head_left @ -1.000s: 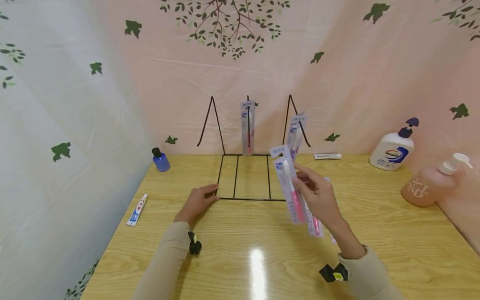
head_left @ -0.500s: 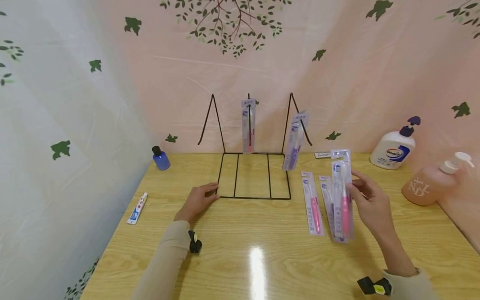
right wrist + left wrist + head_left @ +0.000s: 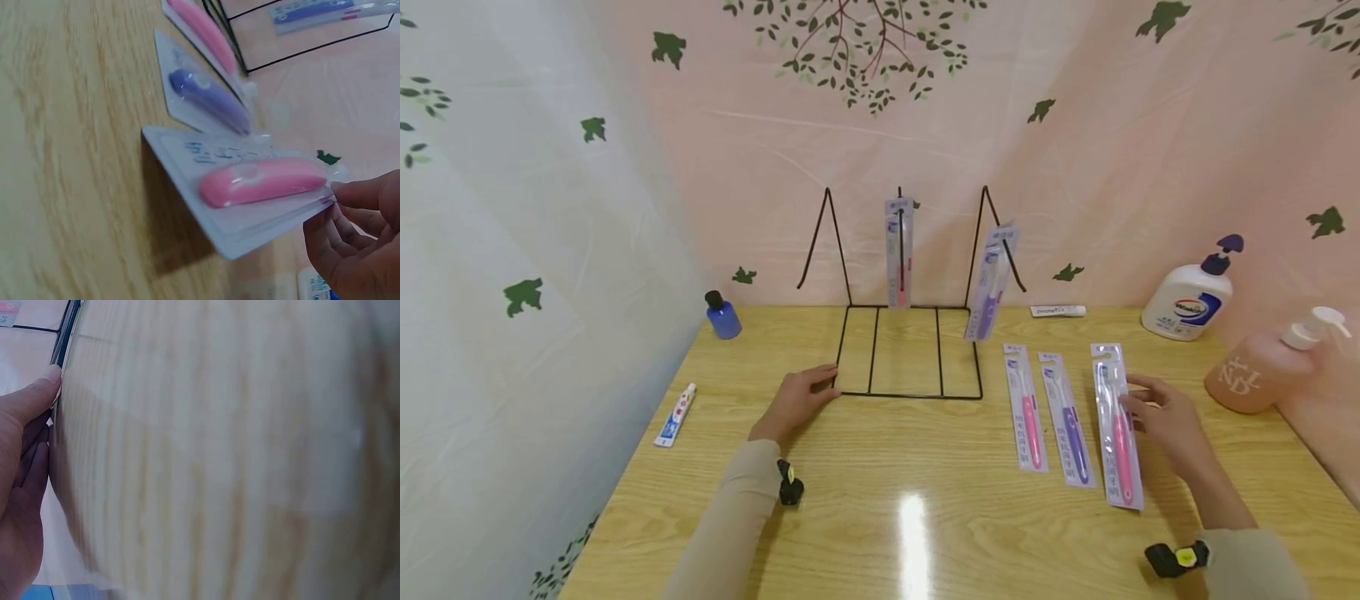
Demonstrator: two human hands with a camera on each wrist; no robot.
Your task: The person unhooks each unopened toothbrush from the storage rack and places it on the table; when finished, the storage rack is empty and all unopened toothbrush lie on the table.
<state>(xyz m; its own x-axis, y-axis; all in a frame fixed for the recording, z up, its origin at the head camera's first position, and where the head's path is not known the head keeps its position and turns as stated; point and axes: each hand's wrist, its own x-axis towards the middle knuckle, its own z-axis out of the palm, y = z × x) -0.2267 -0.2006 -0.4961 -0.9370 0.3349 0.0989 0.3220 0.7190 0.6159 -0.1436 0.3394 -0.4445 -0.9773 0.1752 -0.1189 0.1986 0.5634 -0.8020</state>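
Observation:
My right hand (image 3: pixel 1167 421) pinches the right edge of a packaged pink toothbrush (image 3: pixel 1122 454) between thumb and fingers. In the right wrist view the card of this toothbrush (image 3: pixel 262 181) is tilted, its lower end close over the table with a shadow below. Left of it lie a packaged purple toothbrush (image 3: pixel 1075 442) and another packaged pink toothbrush (image 3: pixel 1032 429). At the front left corner of a black wire rack (image 3: pixel 906 395), my left hand (image 3: pixel 795 404) holds the frame with thumb and fingertips. A pink toothbrush pack (image 3: pixel 892 262) hangs on its middle hook, a purple one (image 3: pixel 988 287) on the right hook.
A small blue bottle (image 3: pixel 724 320) and a toothpaste tube (image 3: pixel 676 417) are on the left. Behind the toothbrushes lies a white tube (image 3: pixel 1057 311). A white pump bottle (image 3: pixel 1183 308) and a pinkish pump bottle (image 3: pixel 1255 375) stand at the right. A curtain backs the table.
My right hand has carried the pink toothbrush pack from near the rack to the right, past the purple one, and lowered it towards the table. The left hand has stayed at the rack.

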